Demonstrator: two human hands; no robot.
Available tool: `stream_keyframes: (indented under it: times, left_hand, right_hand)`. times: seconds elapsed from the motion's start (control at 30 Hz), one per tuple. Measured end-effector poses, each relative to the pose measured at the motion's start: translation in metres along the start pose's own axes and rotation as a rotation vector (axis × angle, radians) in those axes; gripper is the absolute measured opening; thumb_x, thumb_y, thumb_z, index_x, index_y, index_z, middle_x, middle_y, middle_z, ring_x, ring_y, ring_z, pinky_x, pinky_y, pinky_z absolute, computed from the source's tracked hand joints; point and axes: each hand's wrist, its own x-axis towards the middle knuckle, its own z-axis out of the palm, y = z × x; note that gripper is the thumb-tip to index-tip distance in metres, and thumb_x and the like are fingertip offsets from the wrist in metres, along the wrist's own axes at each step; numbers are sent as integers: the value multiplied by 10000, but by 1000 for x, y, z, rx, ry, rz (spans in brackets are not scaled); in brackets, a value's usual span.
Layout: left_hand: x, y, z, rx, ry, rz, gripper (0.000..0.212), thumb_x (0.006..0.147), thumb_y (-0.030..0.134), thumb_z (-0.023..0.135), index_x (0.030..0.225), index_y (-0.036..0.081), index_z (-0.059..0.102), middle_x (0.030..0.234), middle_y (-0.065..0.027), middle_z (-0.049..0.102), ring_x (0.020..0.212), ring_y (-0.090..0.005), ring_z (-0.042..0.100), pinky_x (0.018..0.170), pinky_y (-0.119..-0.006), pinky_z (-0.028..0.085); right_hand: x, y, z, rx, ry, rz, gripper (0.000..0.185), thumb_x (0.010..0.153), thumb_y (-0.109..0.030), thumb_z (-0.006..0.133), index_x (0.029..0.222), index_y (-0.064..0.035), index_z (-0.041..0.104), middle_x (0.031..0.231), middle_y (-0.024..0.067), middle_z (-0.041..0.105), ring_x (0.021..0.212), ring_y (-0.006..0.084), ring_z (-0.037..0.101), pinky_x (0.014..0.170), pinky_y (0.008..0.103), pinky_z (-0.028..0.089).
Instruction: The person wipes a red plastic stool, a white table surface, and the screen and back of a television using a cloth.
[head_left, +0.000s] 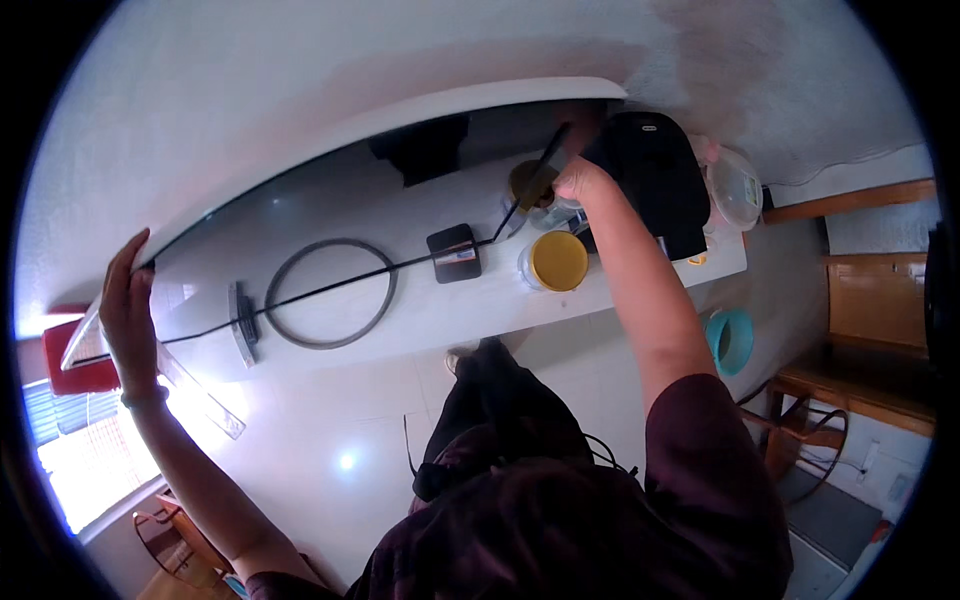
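Note:
A large glossy dark panel (315, 206), like a flat-screen television, leans over a white table (495, 311) in front of me. Its pale rim runs along the wall side, and its face mirrors things below it. My left hand (129, 307) grips the panel's left end, fingers over the corner. At the right end, my right hand (581, 181) is curled against the panel's edge, its fingertips partly hidden. Just below that hand stands a clear jar with a yellow lid (559, 260). A grey ring (330, 345) and a small dark box (456, 270) lie along the lower edge.
To the right are a black bag (664, 180) and a clear plastic container (735, 187). A grey bracket-like piece (244, 330) lies at the left. A turquoise bucket (729, 341) stands on the floor, with wooden furniture (862, 375) beyond. A red object (75, 352) is behind my left hand.

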Motion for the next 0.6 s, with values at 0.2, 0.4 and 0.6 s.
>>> stream_keyframes:
  times: [0.2,0.4,0.6]
  left_hand:
    - [0,12,0,-89,-15,-92,298,919,131,477,1204,93,556,1147,-64,594,989,-150,570,867,-274,463]
    - [0,17,0,-65,-37,-130,316,922,169,464,1218,92,542,1185,-84,575,1105,-214,535,934,-322,430]
    - [-3,12,-8,-128,-98,-161,719,900,609,227,1219,36,521,1251,-153,502,1205,-319,426,1020,-442,305]
  right_hand:
    - [17,15,10,13,17,62,344,780,-272,607,992,-2,627,920,148,651,813,192,564,750,335,446]
    - [34,14,23,87,-150,17,345,785,-313,607,960,-18,645,883,135,653,791,171,553,742,334,447]
    - [66,13,52,85,-425,-67,353,790,-355,608,928,-34,662,846,121,656,769,150,542,734,333,448]
